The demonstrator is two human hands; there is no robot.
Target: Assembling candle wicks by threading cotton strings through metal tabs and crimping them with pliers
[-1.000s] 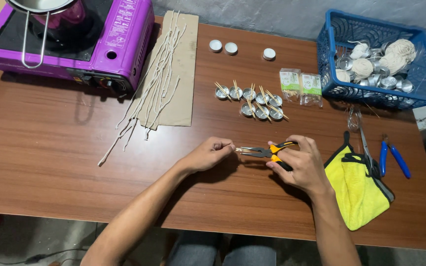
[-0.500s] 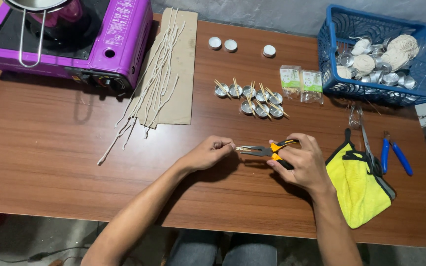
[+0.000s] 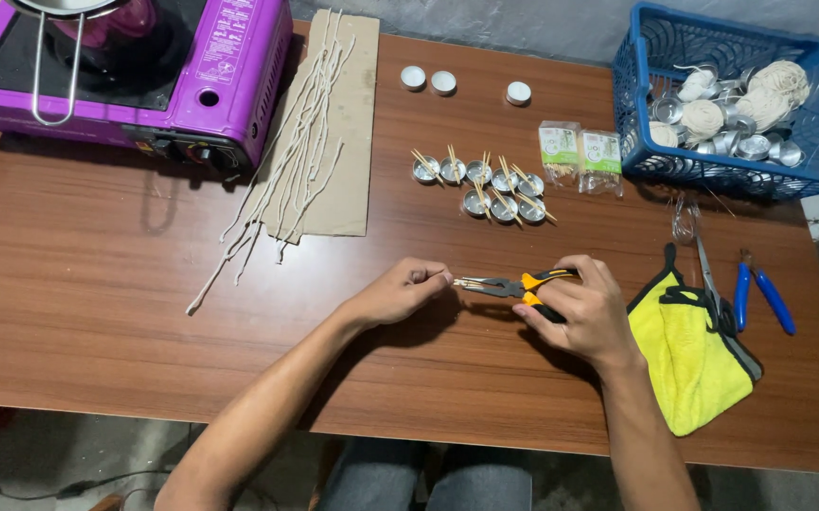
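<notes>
Mid-table, right hand (image 3: pixel 584 308) grips pliers (image 3: pixel 509 285); left hand (image 3: pixel 400 291) pinches their tip.

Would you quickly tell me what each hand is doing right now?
Left hand: closed, pinching a thin stick at the plier tips.
Right hand: closed around orange-handled pliers.

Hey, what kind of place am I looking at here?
Probably a home craft bench for candle making: a wooden table with waxed wicks on cardboard, small metal cups, a purple portable stove, and pliers held in the right hand.
</notes>
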